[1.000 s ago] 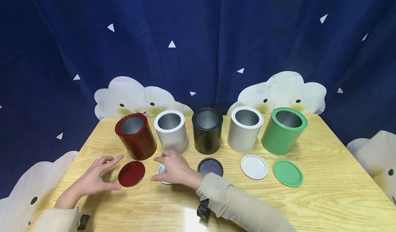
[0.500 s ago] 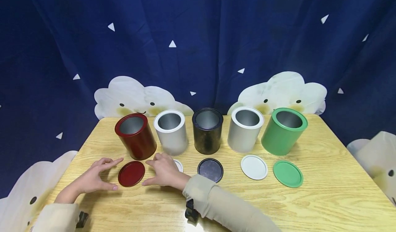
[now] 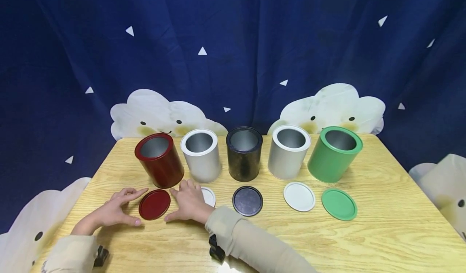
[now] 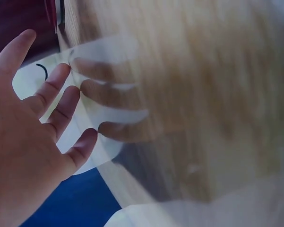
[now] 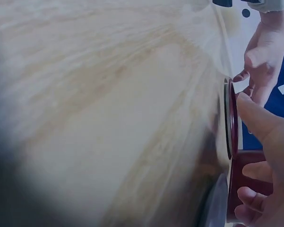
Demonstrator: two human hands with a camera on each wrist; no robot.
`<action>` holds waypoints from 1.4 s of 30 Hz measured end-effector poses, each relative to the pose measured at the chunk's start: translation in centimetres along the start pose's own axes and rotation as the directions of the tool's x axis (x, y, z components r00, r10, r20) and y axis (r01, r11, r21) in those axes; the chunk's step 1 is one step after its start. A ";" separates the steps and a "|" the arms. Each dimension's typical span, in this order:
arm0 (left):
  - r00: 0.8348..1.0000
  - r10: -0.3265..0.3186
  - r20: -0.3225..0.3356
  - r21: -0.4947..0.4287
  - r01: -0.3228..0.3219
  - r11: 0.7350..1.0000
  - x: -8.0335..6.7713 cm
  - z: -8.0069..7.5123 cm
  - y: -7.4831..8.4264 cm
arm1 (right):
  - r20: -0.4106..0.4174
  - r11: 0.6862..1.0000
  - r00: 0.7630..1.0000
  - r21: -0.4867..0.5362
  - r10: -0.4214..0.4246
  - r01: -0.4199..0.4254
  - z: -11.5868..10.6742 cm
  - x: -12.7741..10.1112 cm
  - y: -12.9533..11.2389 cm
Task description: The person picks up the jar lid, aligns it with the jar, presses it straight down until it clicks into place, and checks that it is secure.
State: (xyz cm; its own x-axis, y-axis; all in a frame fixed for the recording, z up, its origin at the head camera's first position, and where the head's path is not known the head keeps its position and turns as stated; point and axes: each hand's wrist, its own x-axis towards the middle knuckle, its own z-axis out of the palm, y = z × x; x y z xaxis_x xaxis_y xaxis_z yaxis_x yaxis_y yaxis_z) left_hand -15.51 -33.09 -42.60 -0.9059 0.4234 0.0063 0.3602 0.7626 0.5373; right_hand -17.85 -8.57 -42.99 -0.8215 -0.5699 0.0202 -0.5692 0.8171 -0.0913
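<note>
A dark red lid lies flat on the wooden table in front of the dark red can. To its left is my left hand, thumb and index finger spread apart towards the lid's edge. In the left wrist view the fingers of this left hand are loosely bent, with nothing held. My right hand is at the lid's right side, its thumb and fingers apart, and partly covers a small white lid. The right wrist view has the red lid close to the right hand; contact is unclear.
Beyond the red can stand a white can, a black can, a second white can and a green can, all uncovered. A black lid, a white lid and a green lid lie before them.
My right hand has moved left, from over the small white lid to the red lid's right side, exposing the black lid. The left hand has shifted only slightly.
</note>
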 end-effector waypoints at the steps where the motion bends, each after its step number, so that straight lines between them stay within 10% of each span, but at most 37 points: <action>1: 1.000 0.000 -0.003 0.000 0.000 1.000 0.0 0.0 0.0 | 0.004 1.000 1.000 -0.009 0.005 -0.005 0.1 0.0 -0.1; 19: 0.997 -0.075 -0.013 0.075 0.075 0.994 0.5 0.6 -0.1 | 0.018 0.998 0.999 -0.058 0.035 -0.033 0.6 0.5 -0.7; 42: 0.996 -0.044 -0.073 0.176 0.056 0.983 0.5 0.8 1.0 | -0.037 0.990 0.998 0.136 0.046 -0.041 0.7 0.7 -1.5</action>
State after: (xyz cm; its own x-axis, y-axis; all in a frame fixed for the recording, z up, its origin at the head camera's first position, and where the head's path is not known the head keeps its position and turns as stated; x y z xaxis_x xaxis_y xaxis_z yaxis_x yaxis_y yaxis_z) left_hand -15.40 -31.74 -42.69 -0.9345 0.3531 0.0442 0.3426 0.8592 0.3799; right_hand -17.54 -10.31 -43.52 -0.8478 -0.5277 0.0531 -0.5249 0.8205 -0.2262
